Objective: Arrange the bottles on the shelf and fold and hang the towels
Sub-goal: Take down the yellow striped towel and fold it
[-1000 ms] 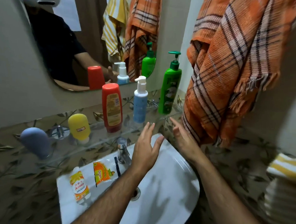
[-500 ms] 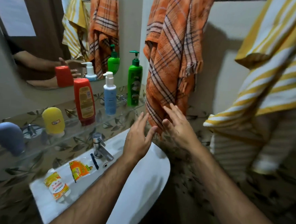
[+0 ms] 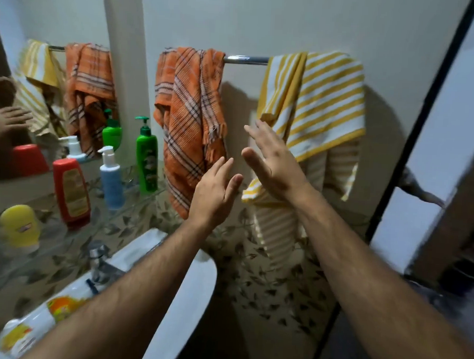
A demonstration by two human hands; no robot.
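Both hands are raised with fingers spread, holding nothing — left hand before the orange towel, right hand against the striped towel. Both towels hang on the rail; bottles stand on the shelf at nine o'clock.

Walls: you faced plain pale wall across the upper frame | Tiles: leaf-patterned band below | Left: mirror | Lower left: white basin, chrome tap | Right edge: dark-framed door
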